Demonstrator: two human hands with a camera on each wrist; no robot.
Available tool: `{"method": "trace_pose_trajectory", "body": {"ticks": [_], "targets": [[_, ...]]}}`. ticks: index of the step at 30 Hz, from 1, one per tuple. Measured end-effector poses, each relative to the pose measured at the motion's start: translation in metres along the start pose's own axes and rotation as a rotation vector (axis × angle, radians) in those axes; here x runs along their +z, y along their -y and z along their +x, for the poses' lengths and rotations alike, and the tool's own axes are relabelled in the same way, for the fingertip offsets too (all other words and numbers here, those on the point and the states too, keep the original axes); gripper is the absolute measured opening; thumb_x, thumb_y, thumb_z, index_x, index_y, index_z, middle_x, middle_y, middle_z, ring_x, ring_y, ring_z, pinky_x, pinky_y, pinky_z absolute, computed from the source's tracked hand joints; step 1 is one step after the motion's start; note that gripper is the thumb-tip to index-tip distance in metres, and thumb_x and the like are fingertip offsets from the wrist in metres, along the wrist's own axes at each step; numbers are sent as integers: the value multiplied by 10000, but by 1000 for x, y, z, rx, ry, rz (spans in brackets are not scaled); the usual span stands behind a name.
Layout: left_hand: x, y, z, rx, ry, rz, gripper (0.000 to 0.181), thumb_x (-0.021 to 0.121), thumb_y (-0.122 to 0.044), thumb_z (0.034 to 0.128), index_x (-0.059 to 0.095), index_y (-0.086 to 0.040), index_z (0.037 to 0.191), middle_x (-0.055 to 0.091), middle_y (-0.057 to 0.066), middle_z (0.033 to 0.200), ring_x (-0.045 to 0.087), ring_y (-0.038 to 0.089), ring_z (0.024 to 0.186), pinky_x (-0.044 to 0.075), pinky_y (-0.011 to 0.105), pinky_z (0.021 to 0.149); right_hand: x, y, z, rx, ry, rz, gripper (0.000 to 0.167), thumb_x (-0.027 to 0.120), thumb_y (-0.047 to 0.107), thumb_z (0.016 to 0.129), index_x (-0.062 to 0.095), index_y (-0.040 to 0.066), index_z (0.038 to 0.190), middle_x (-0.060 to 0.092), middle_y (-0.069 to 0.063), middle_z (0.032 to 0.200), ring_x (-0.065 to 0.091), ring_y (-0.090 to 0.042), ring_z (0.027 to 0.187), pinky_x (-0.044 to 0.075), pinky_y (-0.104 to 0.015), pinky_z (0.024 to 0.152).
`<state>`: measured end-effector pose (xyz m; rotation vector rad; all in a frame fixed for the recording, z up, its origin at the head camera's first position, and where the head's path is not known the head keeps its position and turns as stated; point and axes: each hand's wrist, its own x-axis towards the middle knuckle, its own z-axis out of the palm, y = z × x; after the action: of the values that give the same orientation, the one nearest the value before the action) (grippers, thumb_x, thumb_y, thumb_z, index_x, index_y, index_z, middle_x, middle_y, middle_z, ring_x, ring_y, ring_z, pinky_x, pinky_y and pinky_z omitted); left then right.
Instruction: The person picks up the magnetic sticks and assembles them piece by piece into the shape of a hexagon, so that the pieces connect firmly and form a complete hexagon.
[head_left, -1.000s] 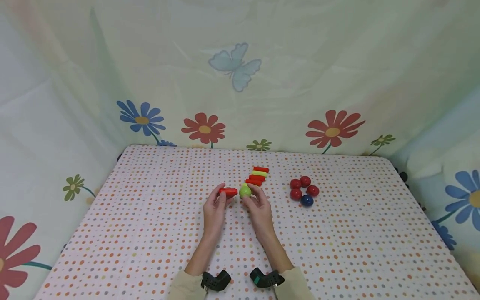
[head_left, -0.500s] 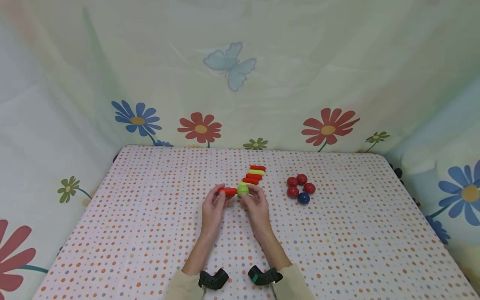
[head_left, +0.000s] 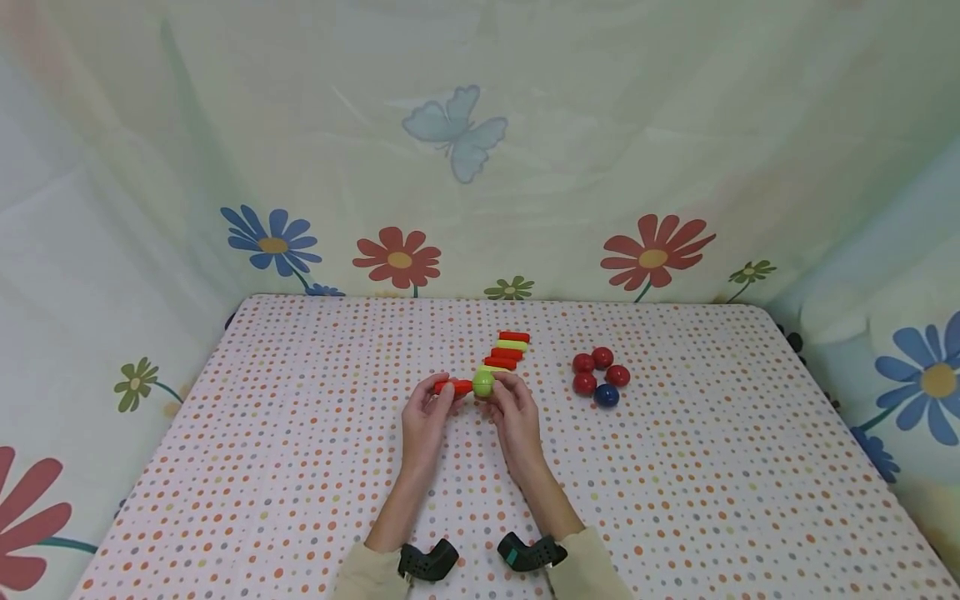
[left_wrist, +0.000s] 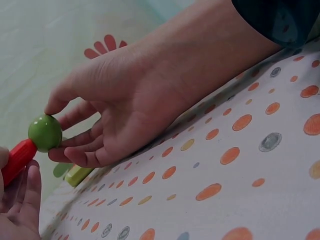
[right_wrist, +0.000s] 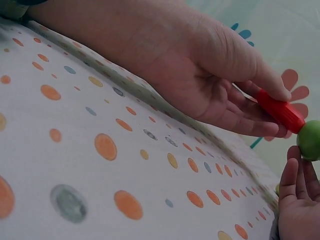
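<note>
Between thumb and fingers, my left hand [head_left: 426, 425] pinches a red ribbed stick [head_left: 453, 387], held level. My right hand [head_left: 519, 425] holds a shiny green ball [head_left: 483, 384] in its fingertips. In the left wrist view the tapered end of the red stick [left_wrist: 20, 161] meets the green ball [left_wrist: 45, 133]. The right wrist view likewise has the red stick [right_wrist: 281, 112] against the ball [right_wrist: 309, 140]; whether they are joined I cannot tell. Just behind my right hand lies a slanted row of red sticks [head_left: 507, 354] and yellow-green sticks [head_left: 513, 345].
Right of my hands, several dark red balls [head_left: 584, 384] and one dark blue ball [head_left: 607, 395] lie grouped on the dotted tabletop [head_left: 300, 450]. A cloth backdrop [head_left: 562, 150] with flowers and a butterfly hangs behind the far edge.
The gap between the red stick and the green ball has closed, the ball having moved left to the stick's end. The head view has shifted slightly.
</note>
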<state>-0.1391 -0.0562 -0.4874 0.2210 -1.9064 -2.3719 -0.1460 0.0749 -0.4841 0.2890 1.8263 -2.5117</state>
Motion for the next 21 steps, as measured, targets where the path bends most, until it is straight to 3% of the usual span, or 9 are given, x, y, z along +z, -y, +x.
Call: {"method": "trace_pose_trajectory", "body": {"ticks": [7, 21], "targets": [[2, -2, -1, -16, -25, 5, 318, 662, -198, 919, 595, -60, 1197, 634, 127, 1222, 665, 145, 997, 572, 286, 854, -2, -2, 1, -4, 1, -16, 314, 533, 216, 984, 538, 87, 1271, 586, -34, 1176, 613, -122, 923, 513, -202, 780], [2, -1, -1, -2, -67, 70, 237, 613, -145, 925, 631, -87, 1154, 656, 107, 1130, 661, 203, 898, 568, 228, 774, -2, -4, 1, 2, 8, -47, 320, 543, 219, 982, 547, 73, 1267, 605, -12, 1180, 634, -101, 934, 509, -193, 784]]}}
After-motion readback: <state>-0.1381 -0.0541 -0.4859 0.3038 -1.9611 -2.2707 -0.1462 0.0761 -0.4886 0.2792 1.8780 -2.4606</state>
